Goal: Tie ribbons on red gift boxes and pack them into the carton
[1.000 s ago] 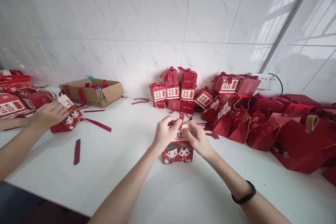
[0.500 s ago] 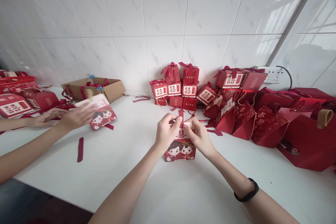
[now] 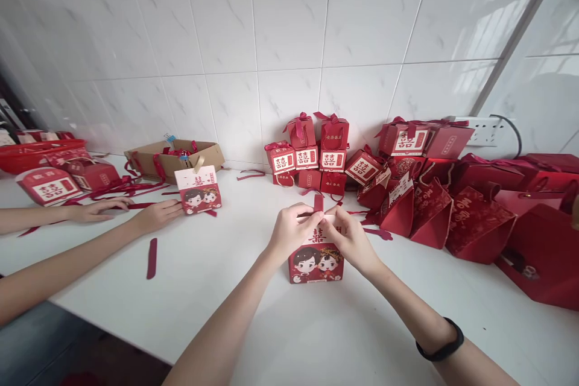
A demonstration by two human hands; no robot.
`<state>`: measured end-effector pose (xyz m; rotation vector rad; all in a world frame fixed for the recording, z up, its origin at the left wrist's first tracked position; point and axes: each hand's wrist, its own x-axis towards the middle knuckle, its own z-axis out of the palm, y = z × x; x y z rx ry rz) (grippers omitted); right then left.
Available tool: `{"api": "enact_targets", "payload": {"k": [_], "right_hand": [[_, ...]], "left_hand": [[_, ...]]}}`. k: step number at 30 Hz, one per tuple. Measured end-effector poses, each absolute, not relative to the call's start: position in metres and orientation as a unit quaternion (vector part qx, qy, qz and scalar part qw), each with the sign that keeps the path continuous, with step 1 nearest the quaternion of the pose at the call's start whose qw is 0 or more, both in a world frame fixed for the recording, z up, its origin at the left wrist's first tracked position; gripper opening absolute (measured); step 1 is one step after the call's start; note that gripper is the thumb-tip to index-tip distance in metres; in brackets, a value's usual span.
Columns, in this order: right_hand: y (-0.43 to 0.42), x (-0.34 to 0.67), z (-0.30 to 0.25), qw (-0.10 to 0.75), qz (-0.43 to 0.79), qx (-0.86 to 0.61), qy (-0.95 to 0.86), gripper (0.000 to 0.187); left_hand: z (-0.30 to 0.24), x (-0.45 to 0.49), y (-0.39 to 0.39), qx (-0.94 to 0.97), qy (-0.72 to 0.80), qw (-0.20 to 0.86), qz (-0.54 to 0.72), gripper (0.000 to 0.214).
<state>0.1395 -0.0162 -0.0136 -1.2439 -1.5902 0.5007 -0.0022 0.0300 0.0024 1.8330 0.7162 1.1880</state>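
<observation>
A small red gift box (image 3: 315, 264) printed with a cartoon couple stands upright on the white table (image 3: 235, 289), right in front of me. My left hand (image 3: 289, 230) and my right hand (image 3: 347, 236) meet over its top, fingers pinched on the top flaps and a short red ribbon strip (image 3: 318, 202) that sticks up between them. A black band (image 3: 440, 344) circles my right wrist.
To the left, another person's hand (image 3: 156, 215) rests by a second couple-print box (image 3: 198, 190) that stands upright; their other hand (image 3: 97, 210) lies on ribbons. A cardboard box (image 3: 178, 160), stacked red boxes (image 3: 312, 157) and red bags (image 3: 452, 211) line the wall. A ribbon strip (image 3: 151, 257) lies loose.
The other person moved the second box to the right and set it upright on the table. My hands stayed pinched at the top of my box; the view shifted slightly.
</observation>
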Motion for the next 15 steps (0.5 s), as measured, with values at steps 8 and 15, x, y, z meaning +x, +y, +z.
{"api": "enact_targets", "payload": {"k": [8, 15], "right_hand": [[-0.016, 0.14, -0.014, 0.504, 0.214, -0.508, -0.665, 0.028], [-0.016, 0.146, -0.011, 0.469, 0.211, -0.516, -0.685, 0.03]], "left_hand": [[-0.01, 0.006, 0.027, 0.72, 0.304, 0.292, 0.551, 0.021], [0.005, -0.001, 0.026, 0.715, 0.277, 0.443, 0.464, 0.019]]}}
